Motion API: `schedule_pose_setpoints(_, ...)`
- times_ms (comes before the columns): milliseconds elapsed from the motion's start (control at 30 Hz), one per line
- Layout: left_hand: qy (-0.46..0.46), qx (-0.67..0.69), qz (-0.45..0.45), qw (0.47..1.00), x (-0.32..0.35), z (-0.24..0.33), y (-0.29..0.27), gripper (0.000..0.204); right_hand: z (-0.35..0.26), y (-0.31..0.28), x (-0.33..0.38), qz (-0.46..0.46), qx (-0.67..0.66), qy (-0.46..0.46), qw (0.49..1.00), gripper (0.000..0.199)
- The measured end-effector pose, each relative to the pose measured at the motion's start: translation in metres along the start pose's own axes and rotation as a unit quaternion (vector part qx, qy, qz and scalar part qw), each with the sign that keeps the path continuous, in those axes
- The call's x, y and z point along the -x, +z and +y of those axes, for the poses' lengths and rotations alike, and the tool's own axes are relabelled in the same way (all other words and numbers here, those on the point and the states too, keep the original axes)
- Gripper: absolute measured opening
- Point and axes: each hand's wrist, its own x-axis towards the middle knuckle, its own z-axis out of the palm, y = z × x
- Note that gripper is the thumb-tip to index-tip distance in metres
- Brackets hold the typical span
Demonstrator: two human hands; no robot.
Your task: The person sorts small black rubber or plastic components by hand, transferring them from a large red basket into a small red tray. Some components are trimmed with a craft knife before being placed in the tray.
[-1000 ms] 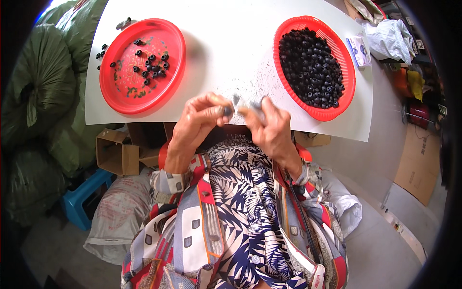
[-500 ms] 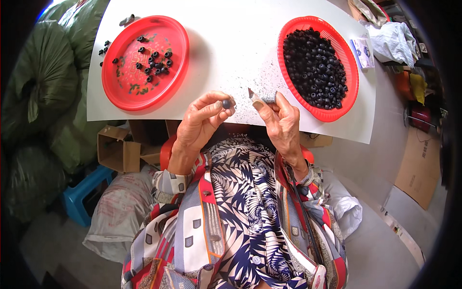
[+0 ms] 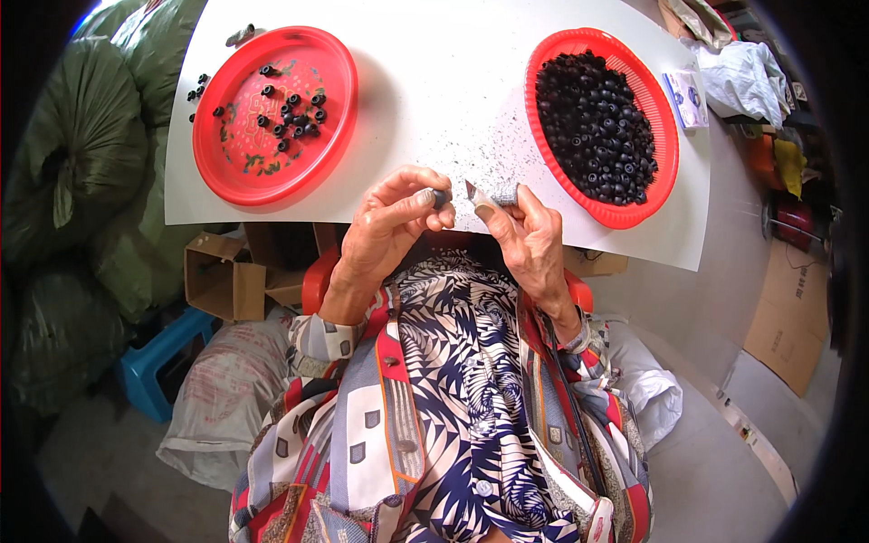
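1. pinching a small black piece (image 3: 440, 198), the left hand (image 3: 389, 217) narrows its thumb and fingers around it above the near edge of the table (image 3: 434, 54); the piece lies right at the fingertips, on the side facing the right hand (image 3: 530, 237).
2. the right hand clasps a pointed blade (image 3: 472, 190) between thumb and forefinger, its tip near the piece but apart from it.
3. a round red tray (image 3: 348, 113) lies by the table's left edge, with loose black pieces (image 3: 301, 120) scattered on its floor.
4. a red basket (image 3: 666, 136), heaped with similar pieces (image 3: 597, 127), stands by the right edge, a small box (image 3: 686, 101) just beside it.
5. dark specks (image 3: 494, 163) dot the table between tray and basket, many close to the near edge.
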Motion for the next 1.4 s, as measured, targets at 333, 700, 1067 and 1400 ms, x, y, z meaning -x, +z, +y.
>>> schedule_pose_setpoints(333, 0.021, 0.021, 0.006, 1.000, -0.004, -0.005, 0.003, 0.019, -0.018, -0.005, 0.004, -0.028, -0.042, -0.004, 0.999, 0.034)
schedule_pose_setpoints(700, 0.000, 0.020, 0.042, 0.999, -0.004, -0.007, 0.007, 0.019, -0.013, -0.004, 0.004, -0.052, -0.013, -0.019, 0.998, 0.035)
schedule_pose_setpoints(1067, -0.015, 0.081, 0.030, 0.996, -0.004, -0.011, 0.000, 0.018, -0.018, -0.001, 0.005, -0.054, 0.063, -0.087, 0.993, 0.034)
schedule_pose_setpoints(1400, -0.009, 0.037, 0.051, 0.998, -0.001, -0.011, 0.000, 0.021, -0.024, 0.000, 0.004, -0.038, 0.031, -0.058, 0.997, 0.029)
